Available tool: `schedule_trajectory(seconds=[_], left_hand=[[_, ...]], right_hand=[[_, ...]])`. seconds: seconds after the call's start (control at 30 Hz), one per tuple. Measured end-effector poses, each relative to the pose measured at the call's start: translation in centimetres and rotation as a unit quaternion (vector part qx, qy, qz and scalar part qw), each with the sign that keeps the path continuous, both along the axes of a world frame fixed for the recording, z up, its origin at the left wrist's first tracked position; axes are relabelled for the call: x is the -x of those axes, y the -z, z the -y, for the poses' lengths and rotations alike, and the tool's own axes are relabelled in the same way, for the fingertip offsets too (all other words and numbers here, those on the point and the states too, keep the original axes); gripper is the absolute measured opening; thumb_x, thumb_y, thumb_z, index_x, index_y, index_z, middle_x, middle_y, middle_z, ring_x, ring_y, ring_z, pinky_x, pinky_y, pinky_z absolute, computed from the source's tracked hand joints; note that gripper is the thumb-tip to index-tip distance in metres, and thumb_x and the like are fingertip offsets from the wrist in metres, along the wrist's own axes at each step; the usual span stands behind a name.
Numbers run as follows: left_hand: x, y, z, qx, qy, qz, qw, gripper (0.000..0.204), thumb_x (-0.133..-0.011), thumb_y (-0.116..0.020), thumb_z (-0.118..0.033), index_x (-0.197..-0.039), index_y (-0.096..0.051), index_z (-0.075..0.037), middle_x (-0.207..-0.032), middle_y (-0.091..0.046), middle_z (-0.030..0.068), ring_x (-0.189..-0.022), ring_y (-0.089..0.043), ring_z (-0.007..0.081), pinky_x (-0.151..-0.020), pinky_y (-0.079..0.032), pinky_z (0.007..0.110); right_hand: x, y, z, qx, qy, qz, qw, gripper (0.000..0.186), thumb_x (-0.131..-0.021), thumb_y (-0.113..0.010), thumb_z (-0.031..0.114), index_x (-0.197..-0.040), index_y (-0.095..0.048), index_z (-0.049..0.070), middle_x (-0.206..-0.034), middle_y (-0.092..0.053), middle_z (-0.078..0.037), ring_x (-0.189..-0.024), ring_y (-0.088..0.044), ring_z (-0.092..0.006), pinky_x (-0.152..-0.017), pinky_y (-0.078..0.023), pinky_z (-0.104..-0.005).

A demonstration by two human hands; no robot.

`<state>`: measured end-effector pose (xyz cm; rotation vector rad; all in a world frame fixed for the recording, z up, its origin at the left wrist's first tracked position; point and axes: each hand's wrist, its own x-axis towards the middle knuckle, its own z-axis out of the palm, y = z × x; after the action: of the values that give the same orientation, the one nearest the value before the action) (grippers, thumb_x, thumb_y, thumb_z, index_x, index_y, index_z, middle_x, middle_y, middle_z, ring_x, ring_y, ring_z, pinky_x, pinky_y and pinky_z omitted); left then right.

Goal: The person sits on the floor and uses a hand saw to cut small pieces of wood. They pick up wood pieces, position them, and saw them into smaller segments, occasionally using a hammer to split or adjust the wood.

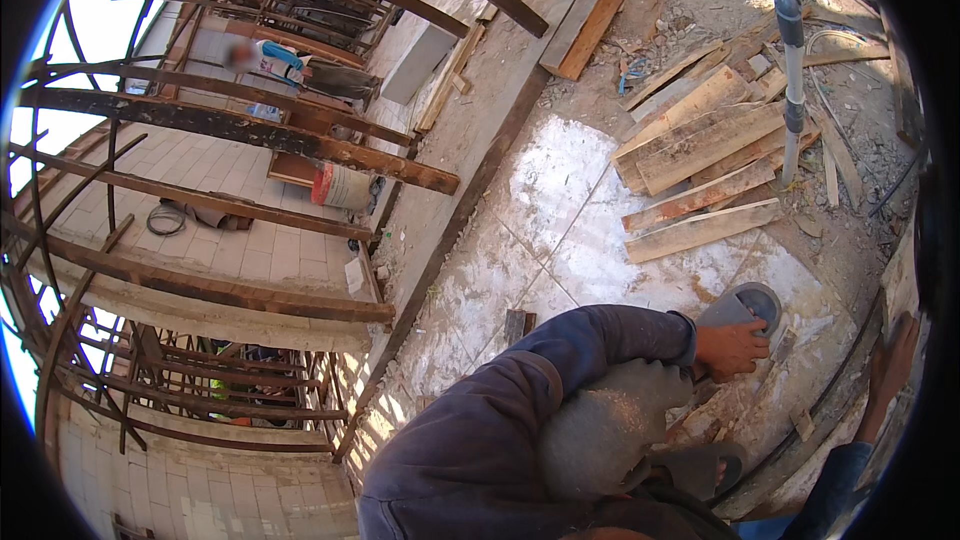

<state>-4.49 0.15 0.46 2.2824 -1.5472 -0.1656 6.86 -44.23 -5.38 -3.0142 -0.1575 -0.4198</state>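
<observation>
My left hand [730, 348], at the end of a dark sleeve, is low over the dusty tiles with its fingers curled. It is against a grey sandal [738, 306]; whatever the fingers may hold is hidden. My bent knee in grey, dust-specked cloth [605, 430] is beside that arm. A second dark sandal [705, 468] shows below it. At the far right my right hand [888, 368] lies with fingers stretched along a pale wooden board [900, 270]. Wood scraps and brown dust surround the left hand.
Cut timber pieces [715, 140] lie piled ahead, beside an upright grey pipe [792, 90]. A thick beam [595, 10] lies farther off. A small wood block [518, 326] is on the tiles. Dark slatted bars [250, 145] line the left; a person [290, 65] is beyond them.
</observation>
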Motion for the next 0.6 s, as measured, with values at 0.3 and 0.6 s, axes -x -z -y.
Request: schedule_trajectory(seconds=[0.3, 0.6], left_hand=[[0.0, 0.6, 0.2, -0.032, 0.004, -0.007, 0.999, 0.024, -0.060, -0.072, -0.031, -0.077, -0.075, -0.013, -0.095, -0.057, 0.0069, -0.107, -0.054, 0.0251, -0.106, -0.027, 0.052], [0.1, 0.9, 0.2, -0.054, 0.007, -0.012, 0.998, 0.028, -0.063, -0.071, -0.032, -0.083, -0.077, -0.013, -0.101, -0.058, 0.0076, -0.113, -0.052, 0.0253, -0.108, -0.024, 0.054]], right_hand=[[0.3, -2.6, -1.9, -0.016, -0.004, 0.002, 1.000, 0.087, -0.081, -0.071, -0.002, -0.156, -0.033, 0.018, -0.150, -0.042, -0.020, -0.135, -0.046, -0.0403, -0.105, -0.045, -0.0453], [0.5, -3.6, -1.3, -0.050, -0.013, 0.032, 0.998, 0.082, -0.083, -0.071, 0.001, -0.155, -0.036, 0.017, -0.146, -0.047, -0.021, -0.133, -0.047, -0.0407, -0.103, -0.045, -0.0460]])
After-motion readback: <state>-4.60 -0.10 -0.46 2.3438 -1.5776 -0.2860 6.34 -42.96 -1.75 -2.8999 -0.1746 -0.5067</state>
